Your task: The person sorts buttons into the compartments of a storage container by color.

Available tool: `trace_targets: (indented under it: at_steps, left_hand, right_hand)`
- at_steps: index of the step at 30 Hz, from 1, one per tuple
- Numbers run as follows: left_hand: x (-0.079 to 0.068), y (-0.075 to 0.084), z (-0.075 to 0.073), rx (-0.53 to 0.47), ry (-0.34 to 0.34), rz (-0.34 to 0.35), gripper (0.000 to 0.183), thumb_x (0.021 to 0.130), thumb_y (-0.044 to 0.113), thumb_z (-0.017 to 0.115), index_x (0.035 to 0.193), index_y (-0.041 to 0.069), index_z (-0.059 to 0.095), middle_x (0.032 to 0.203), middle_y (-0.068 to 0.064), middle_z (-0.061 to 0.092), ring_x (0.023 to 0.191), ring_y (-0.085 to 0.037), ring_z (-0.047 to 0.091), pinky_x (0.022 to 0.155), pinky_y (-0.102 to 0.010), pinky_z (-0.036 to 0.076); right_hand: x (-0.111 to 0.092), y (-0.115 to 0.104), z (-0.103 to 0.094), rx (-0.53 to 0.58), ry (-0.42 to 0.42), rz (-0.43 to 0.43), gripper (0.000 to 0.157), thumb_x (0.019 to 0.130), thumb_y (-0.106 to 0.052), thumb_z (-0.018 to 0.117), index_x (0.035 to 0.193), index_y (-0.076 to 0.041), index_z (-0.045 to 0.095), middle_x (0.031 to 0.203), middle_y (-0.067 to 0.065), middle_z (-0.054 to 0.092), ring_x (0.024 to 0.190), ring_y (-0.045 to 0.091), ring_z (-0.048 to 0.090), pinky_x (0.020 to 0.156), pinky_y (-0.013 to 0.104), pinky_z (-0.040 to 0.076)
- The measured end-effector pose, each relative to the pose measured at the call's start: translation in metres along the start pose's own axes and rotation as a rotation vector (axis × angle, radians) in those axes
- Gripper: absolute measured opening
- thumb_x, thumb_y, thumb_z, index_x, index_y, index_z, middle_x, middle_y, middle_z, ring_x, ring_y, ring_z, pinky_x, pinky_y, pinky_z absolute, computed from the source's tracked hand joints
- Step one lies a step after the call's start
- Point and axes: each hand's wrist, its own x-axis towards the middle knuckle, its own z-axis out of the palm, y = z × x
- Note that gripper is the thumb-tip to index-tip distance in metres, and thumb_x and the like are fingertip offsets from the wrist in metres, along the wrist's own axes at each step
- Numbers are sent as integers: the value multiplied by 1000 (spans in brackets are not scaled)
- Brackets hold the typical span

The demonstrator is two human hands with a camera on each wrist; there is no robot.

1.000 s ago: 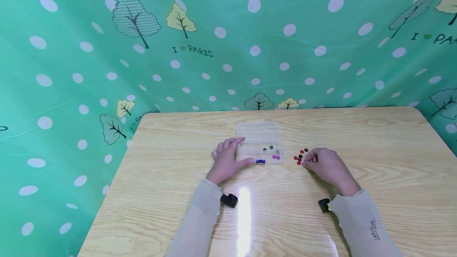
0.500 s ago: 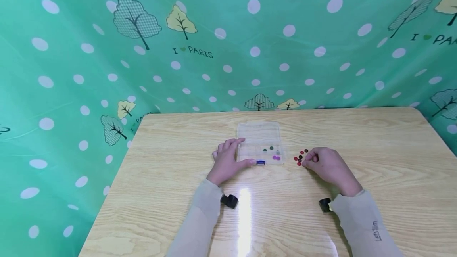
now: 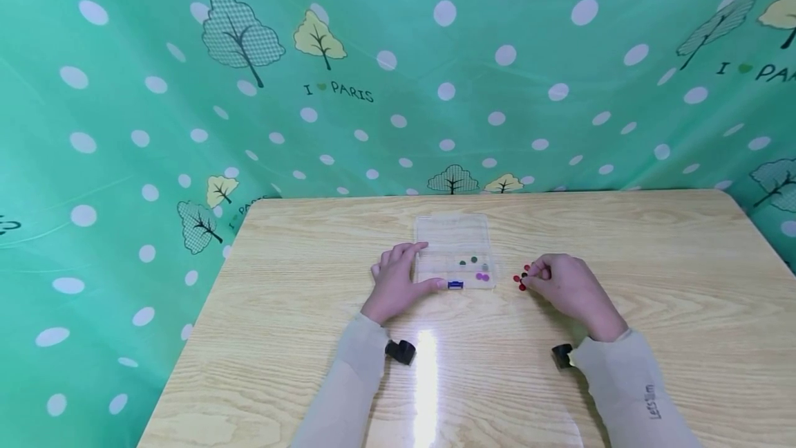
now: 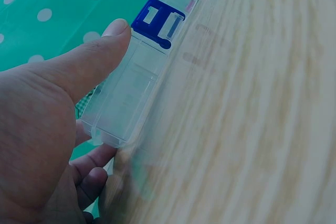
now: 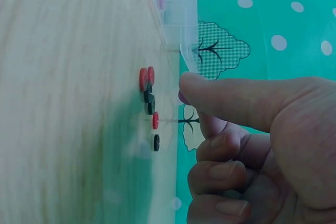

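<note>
A clear plastic box (image 3: 452, 231) with compartments and a blue latch (image 4: 157, 22) lies open on the table, its lid folded to the back. Several small green and purple buttons (image 3: 482, 276) sit in its right-hand compartments. My left hand (image 3: 398, 282) grips the box from the left, thumb at the front wall beside the latch, fingers along the left side. Right of the box, my right hand (image 3: 569, 289) pinches a dark purple button (image 5: 182, 98) between thumb and forefinger, raised off the table. Close to its fingertips lies a group of red buttons (image 5: 143, 79) and black buttons (image 5: 156, 142).
The wooden table (image 3: 298, 365) extends around the box, with a bright light reflection in front. A green dotted cloth (image 3: 398, 88) hangs behind and to the left of it. Dark wrist cameras (image 3: 401, 352) are worn at both cuffs.
My right hand has shifted slightly up and left over the loose buttons, hiding a black one from the head view. The left hand stays on the box.
</note>
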Motion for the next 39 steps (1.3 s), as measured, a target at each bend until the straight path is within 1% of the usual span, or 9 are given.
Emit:
trace_targets:
  at_steps: [4, 7, 13, 25, 33, 39]
  left_hand:
    - [0, 0, 0, -3, 1, 3, 94, 77, 67, 75, 154, 26, 41, 152, -4, 39, 130, -27, 34, 98, -47, 22]
    - [0, 0, 0, -3, 1, 4, 93, 77, 66, 75, 154, 26, 41, 152, -4, 39, 131, -27, 34, 98, -47, 22]
    - [-1, 0, 0, 1, -6, 4, 93, 77, 66, 75, 154, 26, 40, 153, -4, 39, 131, -27, 33, 98, -47, 22]
    - [0, 2, -1, -5, -5, -5, 93, 77, 66, 75, 154, 26, 40, 153, -4, 39, 132, -27, 33, 98, -47, 23]
    - [0, 3, -2, -5, -9, -13, 94, 77, 67, 74, 154, 27, 40, 153, -3, 38, 132, -26, 33, 99, -47, 23]
    - [0, 2, -1, 1, -10, -16, 94, 76, 67, 75, 154, 28, 39, 153, -4, 38, 133, -27, 32, 99, -47, 22]
  right_hand:
    - [1, -4, 0, -3, 14, -2, 10, 92, -14, 70, 92, -4, 69, 74, 3, 52, 65, 19, 45, 57, 31, 35]
    - [3, -7, 1, 1, 21, -10, 9, 92, -14, 70, 89, -6, 69, 71, 2, 52, 62, 18, 44, 56, 30, 35]
    - [4, -12, 2, 24, 17, -24, 11, 92, -16, 71, 86, -8, 67, 70, 1, 51, 59, 17, 45, 54, 29, 35]
    - [7, -21, 6, 27, 29, -47, 10, 92, -14, 72, 87, -7, 67, 69, 1, 52, 59, 17, 47, 56, 31, 36]
    - [9, -27, 10, 49, 20, -42, 9, 92, -14, 71, 89, -7, 67, 74, 2, 52, 64, 18, 45, 59, 32, 37]
    - [10, -32, 12, 63, 10, -35, 9, 92, -15, 70, 91, -6, 67, 74, 2, 52, 63, 18, 45, 57, 31, 37]
